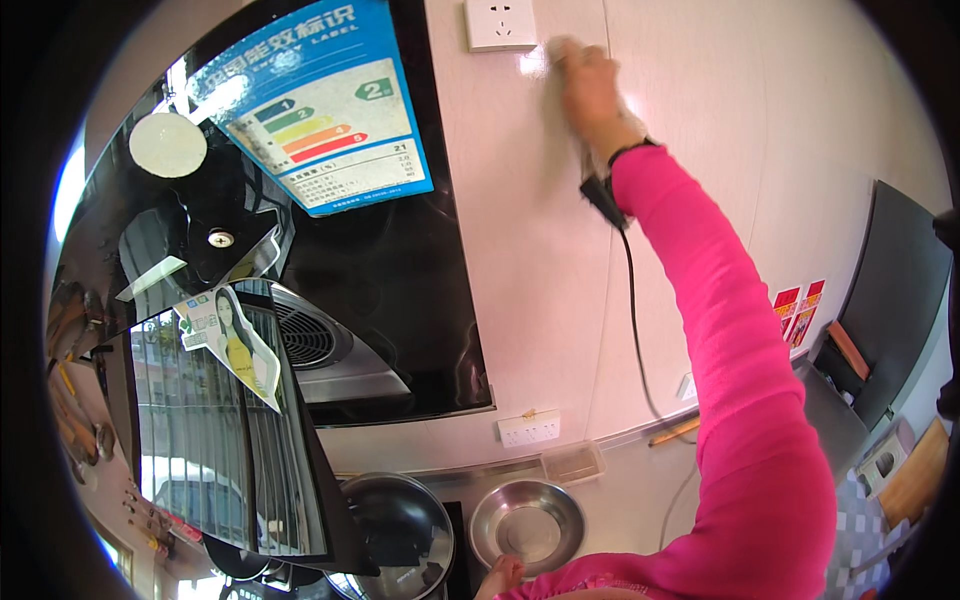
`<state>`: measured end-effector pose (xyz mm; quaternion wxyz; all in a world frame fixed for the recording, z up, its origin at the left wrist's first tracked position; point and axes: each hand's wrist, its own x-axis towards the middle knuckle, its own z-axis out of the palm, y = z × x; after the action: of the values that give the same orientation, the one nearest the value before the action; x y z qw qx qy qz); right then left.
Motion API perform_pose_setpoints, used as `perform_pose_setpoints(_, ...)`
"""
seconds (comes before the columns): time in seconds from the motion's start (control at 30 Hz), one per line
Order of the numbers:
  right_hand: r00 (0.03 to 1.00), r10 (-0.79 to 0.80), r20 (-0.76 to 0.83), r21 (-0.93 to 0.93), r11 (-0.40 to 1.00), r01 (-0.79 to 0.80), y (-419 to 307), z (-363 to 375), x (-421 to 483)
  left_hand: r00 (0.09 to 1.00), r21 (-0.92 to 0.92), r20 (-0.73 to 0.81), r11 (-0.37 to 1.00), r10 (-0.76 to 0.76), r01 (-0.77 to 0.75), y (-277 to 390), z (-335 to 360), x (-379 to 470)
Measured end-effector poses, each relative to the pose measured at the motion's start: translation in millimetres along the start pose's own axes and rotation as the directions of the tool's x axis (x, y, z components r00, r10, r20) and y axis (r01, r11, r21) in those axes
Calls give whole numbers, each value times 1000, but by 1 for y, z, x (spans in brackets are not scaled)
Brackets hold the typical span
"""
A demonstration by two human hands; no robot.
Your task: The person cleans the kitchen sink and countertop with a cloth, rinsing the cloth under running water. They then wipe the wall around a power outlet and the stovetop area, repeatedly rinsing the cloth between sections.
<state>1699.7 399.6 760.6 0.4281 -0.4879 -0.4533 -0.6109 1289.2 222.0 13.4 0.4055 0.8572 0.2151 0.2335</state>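
Observation:
My right hand (pixel 589 94), blurred, is raised against the pale wall panel (pixel 540 247), just right of and below a white wall socket (pixel 501 26). What looks like a pale cloth (pixel 632 114) shows around its edges, between palm and wall. Below the wrist hangs a black plug-like piece (pixel 602 199) on a black cord (pixel 636 315); how it is attached above is hidden. Low in view, my left hand (pixel 504 576) is at the near rim of a steel basin (pixel 529 529). Its fingers are curled, and whether they grip the rim is unclear.
A black range hood (pixel 375 247) with an energy label (pixel 322 112) and an angled glass panel (pixel 202 435) takes up the left. Beneath it sits a dark pan (pixel 397 525). A socket strip (pixel 529 429) and a plastic tray (pixel 572 462) lie behind the basin.

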Motion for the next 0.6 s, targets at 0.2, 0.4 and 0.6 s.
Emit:
perform_pose_setpoints(0.2,975,-191,117,395,909,131,-39,-22,-18,994,-33,-99,998,46,-49,15,-5,1)
perform_pose_setpoints(0.4,941,50,334,-55,998,-34,-46,-48,74,998,-6,-54,1000,8,-9,6,-9,-8)
perform_pose_setpoints(0.6,996,-26,90,34,999,23,-50,-44,91,999,-4,-46,1000,3,-3,-1,-11,-11)
